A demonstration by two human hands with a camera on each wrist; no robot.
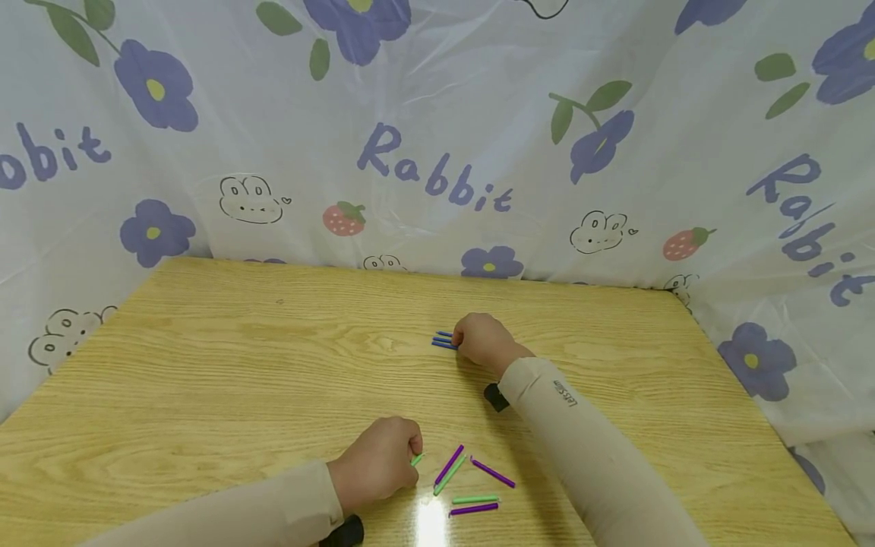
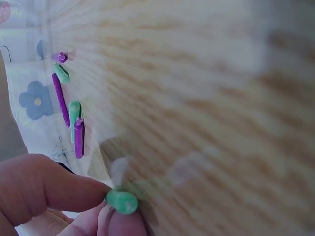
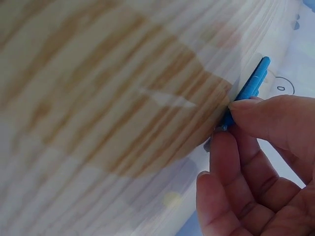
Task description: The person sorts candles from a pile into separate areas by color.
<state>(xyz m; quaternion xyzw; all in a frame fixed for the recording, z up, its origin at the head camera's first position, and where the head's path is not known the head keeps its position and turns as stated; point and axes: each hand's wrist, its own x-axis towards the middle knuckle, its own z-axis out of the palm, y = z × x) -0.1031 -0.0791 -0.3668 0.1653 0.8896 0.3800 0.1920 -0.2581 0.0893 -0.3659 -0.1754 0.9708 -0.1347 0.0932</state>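
Observation:
My left hand (image 1: 380, 465) pinches a light green candle (image 2: 123, 202) between thumb and fingers, just over the wooden table. To its right lie loose thin candles: a purple candle (image 1: 449, 466) beside a green candle (image 1: 450, 476), a slanted purple candle (image 1: 493, 472), and a green candle (image 1: 475, 499) above a purple candle (image 1: 474, 510). Farther back, my right hand (image 1: 487, 340) pinches a blue candle (image 3: 256, 81) near one end, low at the tabletop. More blue candles (image 1: 444, 339) lie side by side there, partly hidden by the fingers.
The wood-grain table (image 1: 239, 365) reaches back to a white curtain (image 1: 437, 99) printed with flowers, rabbits and strawberries. A dark wrist device (image 1: 496, 397) shows below the right sleeve, and another dark device (image 1: 343, 532) under the left one.

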